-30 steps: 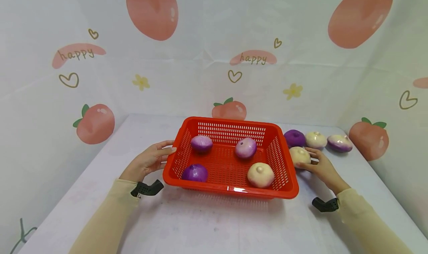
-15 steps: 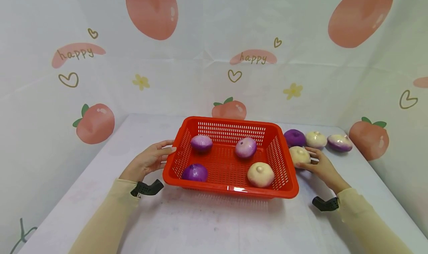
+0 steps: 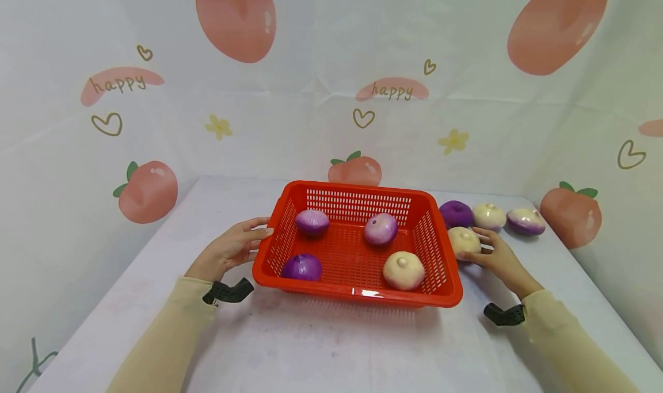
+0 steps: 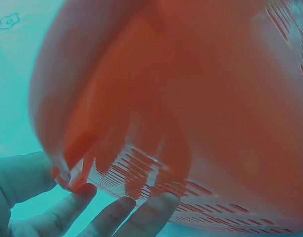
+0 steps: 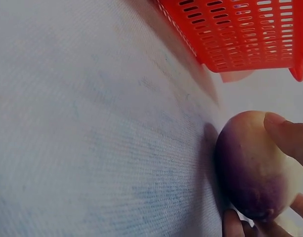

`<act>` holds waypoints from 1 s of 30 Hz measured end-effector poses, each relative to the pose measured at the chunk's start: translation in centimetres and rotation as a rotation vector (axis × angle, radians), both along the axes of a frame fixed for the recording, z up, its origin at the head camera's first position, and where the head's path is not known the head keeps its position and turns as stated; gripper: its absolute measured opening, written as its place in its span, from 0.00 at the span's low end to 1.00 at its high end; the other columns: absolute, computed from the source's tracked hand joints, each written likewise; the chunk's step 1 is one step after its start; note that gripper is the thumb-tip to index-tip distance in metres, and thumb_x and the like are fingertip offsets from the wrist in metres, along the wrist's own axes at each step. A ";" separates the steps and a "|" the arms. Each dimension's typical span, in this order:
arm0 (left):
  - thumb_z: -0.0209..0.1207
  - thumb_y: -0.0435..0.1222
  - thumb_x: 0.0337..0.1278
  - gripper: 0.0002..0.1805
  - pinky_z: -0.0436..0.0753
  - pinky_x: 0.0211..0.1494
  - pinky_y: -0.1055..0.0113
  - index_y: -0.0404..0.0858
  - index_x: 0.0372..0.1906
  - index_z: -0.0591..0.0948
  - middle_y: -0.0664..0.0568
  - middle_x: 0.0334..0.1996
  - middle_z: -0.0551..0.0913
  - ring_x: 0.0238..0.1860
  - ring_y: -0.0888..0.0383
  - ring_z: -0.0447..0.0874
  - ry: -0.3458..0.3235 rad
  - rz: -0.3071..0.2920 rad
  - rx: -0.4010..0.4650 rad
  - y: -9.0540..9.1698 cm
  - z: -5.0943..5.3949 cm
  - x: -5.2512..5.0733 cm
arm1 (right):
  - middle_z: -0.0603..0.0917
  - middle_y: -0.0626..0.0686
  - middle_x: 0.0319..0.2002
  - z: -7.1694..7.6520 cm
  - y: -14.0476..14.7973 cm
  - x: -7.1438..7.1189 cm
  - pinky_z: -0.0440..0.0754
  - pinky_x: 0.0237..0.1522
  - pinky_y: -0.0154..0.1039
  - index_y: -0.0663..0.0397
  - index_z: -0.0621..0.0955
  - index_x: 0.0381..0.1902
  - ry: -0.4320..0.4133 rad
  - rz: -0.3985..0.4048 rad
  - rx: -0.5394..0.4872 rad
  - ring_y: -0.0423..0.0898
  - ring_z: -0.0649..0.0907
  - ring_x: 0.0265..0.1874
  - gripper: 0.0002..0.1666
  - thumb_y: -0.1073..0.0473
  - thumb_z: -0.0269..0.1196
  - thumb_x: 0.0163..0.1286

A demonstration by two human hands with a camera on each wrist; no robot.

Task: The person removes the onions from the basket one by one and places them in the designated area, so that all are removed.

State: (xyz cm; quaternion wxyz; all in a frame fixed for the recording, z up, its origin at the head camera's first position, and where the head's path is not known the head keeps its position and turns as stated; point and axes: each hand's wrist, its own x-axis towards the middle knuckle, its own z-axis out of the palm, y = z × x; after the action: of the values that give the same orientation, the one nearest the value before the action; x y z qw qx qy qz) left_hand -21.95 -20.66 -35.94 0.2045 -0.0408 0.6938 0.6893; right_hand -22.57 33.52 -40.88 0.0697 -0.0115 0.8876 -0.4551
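Gripping a round cream-and-purple onion (image 3: pixel 464 240) beside a red slotted plastic basket (image 3: pixel 352 260)

Whitish woven cloth covers the table (image 3: pixel 331 347), with faint bluish smudges in the right wrist view and tiny dark specks in front of the basket. At the back and both sides stands a creased white sheet (image 3: pixel 311 128), printed with pink peaches (image 3: pixel 235 22), small yellow flowers (image 3: pixel 219 127), gold outlined hearts and pink bands (image 3: pixel 392 90) reading "happy".

The left hand (image 3: pixel 228 249) pinches the basket's left rim. The right hand (image 3: pixel 499 260) has its thumb and fingers round the onion, low over the cloth just beside the basket's right wall; whether it touches the cloth is unclear. Three glossy purple onions (image 3: pixel 381 229) and one creamy onion (image 3: pixel 404 271) lie apart inside the basket. Three more onions (image 3: pixel 489 217) line the table's far right.
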 end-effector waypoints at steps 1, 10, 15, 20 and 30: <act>0.59 0.43 0.65 0.36 0.85 0.51 0.57 0.38 0.73 0.59 0.52 0.50 0.81 0.45 0.58 0.85 0.001 -0.001 0.001 0.0 0.0 0.0 | 0.53 0.77 0.69 0.0 0.0 0.0 0.68 0.62 0.66 0.66 0.48 0.74 -0.004 0.002 0.001 0.75 0.66 0.63 0.53 0.47 0.64 0.67; 0.58 0.42 0.66 0.35 0.85 0.49 0.58 0.37 0.72 0.59 0.54 0.46 0.82 0.43 0.59 0.85 0.010 -0.021 0.017 0.0 0.0 0.0 | 0.57 0.77 0.68 1.6 0.5 0.1 0.64 0.63 0.68 0.69 0.48 0.73 0.055 -0.021 0.010 0.75 0.63 0.65 0.50 0.48 0.61 0.69; 0.58 0.42 0.66 0.35 0.85 0.49 0.57 0.37 0.72 0.59 0.53 0.48 0.82 0.44 0.58 0.85 0.011 -0.018 0.009 0.1 0.0 -0.1 | 0.55 0.75 0.70 4.4 0.4 -0.4 0.60 0.64 0.70 0.65 0.46 0.75 0.113 -0.034 -0.050 0.74 0.60 0.67 0.51 0.49 0.61 0.70; 0.58 0.42 0.66 0.34 0.85 0.49 0.57 0.38 0.72 0.60 0.54 0.48 0.81 0.44 0.58 0.85 0.004 -0.012 0.003 0.2 -0.1 -0.3 | 0.52 0.71 0.72 8.3 -0.8 -1.2 0.56 0.67 0.69 0.55 0.46 0.77 0.177 -0.018 -0.127 0.71 0.57 0.70 0.47 0.51 0.59 0.71; 0.59 0.44 0.64 0.37 0.84 0.51 0.58 0.38 0.73 0.59 0.53 0.51 0.81 0.45 0.59 0.85 0.001 -0.014 0.010 -0.1 -0.1 -0.1 | 0.61 0.63 0.71 14.4 -8.4 -2.8 0.63 0.68 0.63 0.47 0.57 0.74 0.267 0.166 -0.235 0.61 0.63 0.71 0.40 0.58 0.62 0.69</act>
State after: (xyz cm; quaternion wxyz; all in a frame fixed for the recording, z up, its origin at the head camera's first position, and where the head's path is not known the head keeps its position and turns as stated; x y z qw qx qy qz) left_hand -22.08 -20.77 -36.01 0.2093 -0.0345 0.6909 0.6911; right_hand -25.33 25.15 -26.45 -0.0133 -0.1531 0.8257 -0.5428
